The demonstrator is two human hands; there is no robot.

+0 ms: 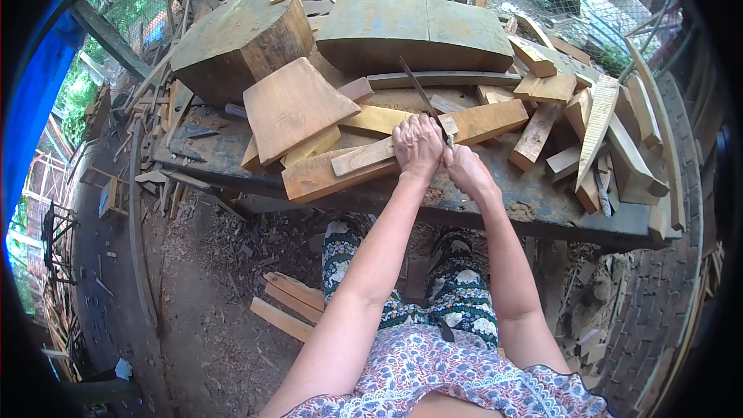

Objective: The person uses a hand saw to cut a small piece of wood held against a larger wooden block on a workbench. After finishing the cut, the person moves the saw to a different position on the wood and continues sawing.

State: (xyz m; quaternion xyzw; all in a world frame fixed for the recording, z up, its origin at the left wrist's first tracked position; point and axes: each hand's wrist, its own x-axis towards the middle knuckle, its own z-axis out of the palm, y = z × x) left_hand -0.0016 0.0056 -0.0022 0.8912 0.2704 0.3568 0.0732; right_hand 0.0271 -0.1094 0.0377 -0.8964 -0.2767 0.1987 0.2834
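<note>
My left hand [419,145] presses down on a short flat strip of wood [362,157], its fingers wrapped over it. The strip lies on a longer thick wooden beam [308,179] that runs across the bench's front. Close beside it on the right, my right hand [469,173] is closed round the handle of a saw. The saw's dark narrow blade [419,87] points up and away, leaning left, and passes by the strip's right end. Where the blade meets the wood is partly hidden by my hands.
The worn workbench [542,215] carries a trapezoid board [296,107], a large wood block [244,39] and a long curved block [414,27] at the back. Offcuts [598,128] are heaped at the right. Planks [290,306] lie on the ground below.
</note>
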